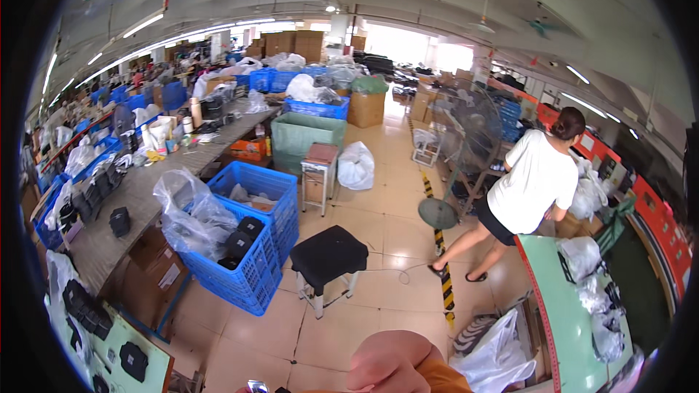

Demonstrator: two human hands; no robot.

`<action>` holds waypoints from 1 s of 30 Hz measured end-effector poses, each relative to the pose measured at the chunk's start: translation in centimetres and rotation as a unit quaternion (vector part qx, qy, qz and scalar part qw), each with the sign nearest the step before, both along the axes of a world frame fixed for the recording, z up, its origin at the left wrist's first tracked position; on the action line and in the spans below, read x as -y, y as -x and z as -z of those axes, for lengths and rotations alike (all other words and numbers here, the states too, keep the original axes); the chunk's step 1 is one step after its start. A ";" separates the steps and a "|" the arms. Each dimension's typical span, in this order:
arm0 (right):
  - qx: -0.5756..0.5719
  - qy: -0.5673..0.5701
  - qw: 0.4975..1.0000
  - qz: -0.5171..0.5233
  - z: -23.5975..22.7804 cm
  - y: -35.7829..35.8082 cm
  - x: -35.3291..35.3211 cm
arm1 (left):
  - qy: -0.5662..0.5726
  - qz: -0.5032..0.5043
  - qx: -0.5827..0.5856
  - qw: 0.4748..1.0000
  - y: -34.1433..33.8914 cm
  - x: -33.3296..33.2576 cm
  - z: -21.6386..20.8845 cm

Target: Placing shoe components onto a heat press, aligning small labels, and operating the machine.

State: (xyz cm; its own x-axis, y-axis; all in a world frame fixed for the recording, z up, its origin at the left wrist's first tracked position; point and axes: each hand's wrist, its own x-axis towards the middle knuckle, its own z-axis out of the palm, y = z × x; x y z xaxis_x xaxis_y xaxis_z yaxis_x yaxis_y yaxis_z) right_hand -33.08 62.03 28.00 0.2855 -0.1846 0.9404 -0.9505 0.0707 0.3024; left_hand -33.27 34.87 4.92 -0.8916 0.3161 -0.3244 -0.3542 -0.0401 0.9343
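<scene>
A bent bare limb of mine (386, 360), with orange cloth (445, 377) beside it, rises at the lower edge; I cannot make out which part it is. Neither my left hand nor my right hand shows clearly. Left of the limb, a small shiny metal thing (257, 386) is cut off by the frame's edge, too little of it to name. Ahead stands a stool (329, 258) with a black padded seat. Left of it, blue plastic crates (251, 276) hold clear plastic bags (191, 229) and black pouch-like pieces (240, 244).
A green-topped table (142, 335) with black pieces is at lower left, another (542, 262) at right. A long grey workbench (156, 189) runs along the left. A person in a white top (535, 175) stands right, near a pedestal fan (466, 127). A white bag (502, 353) lies below.
</scene>
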 end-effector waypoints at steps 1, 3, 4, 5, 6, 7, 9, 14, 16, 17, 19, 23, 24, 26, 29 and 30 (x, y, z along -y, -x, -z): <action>0.002 -0.008 1.000 0.016 0.1 -0.5 -0.2 | -0.002 0.008 -0.003 1.000 0.2 -0.1 0.2; 0.006 -0.027 0.998 0.048 0.3 -1.1 -0.5 | -0.008 0.022 -0.009 1.000 0.6 -0.4 0.6; 0.010 -0.034 0.998 0.057 0.5 -1.4 -0.5 | -0.010 0.022 -0.010 1.000 0.4 -0.2 0.9; 0.015 -0.043 0.997 0.065 0.7 -1.4 -0.5 | -0.012 0.022 -0.011 1.000 0.3 -0.1 1.2; 0.019 -0.051 0.996 0.073 0.8 -1.4 -0.6 | -0.014 0.021 -0.011 1.000 0.3 -0.1 1.6; 0.022 -0.056 0.994 0.087 0.8 -1.7 -1.1 | -0.014 0.027 -0.014 0.999 0.3 -0.4 1.6; 0.028 -0.067 0.991 0.114 0.8 -2.0 -2.1 | -0.013 0.037 -0.019 0.999 0.5 -1.1 1.8; 0.056 -0.103 0.979 0.164 0.9 -1.0 -2.1 | -0.019 0.045 -0.018 0.999 0.7 -0.7 2.9; 0.068 -0.116 0.976 0.172 0.9 -0.3 -2.3 | -0.018 0.037 -0.017 0.999 0.6 -0.5 3.4; 0.073 -0.123 0.975 0.171 1.2 0.1 -2.2 | -0.018 0.028 -0.016 0.999 0.4 -0.3 3.7; 0.084 -0.139 0.975 0.149 2.4 0.7 -1.7 | -0.017 -0.010 -0.012 1.000 -0.5 0.7 4.3; 0.081 -0.187 0.979 0.025 3.7 2.1 4.0 | -0.005 -0.108 0.104 0.989 -3.6 3.7 1.7; 0.176 -0.180 0.968 -0.011 5.8 3.8 6.8 | 0.069 -0.121 0.055 0.989 -3.8 3.7 -0.1; 0.256 -0.216 0.935 -0.120 12.5 5.0 11.9 | -0.117 -0.217 0.068 0.967 -4.3 4.7 1.1; 0.749 -0.210 0.537 -0.326 23.2 4.2 17.6 | 0.000 -0.248 0.051 0.967 -5.5 6.9 -1.1; 0.777 -0.169 0.455 -0.401 25.1 3.1 19.1 | 0.030 -0.259 0.054 0.964 -6.5 7.4 -3.0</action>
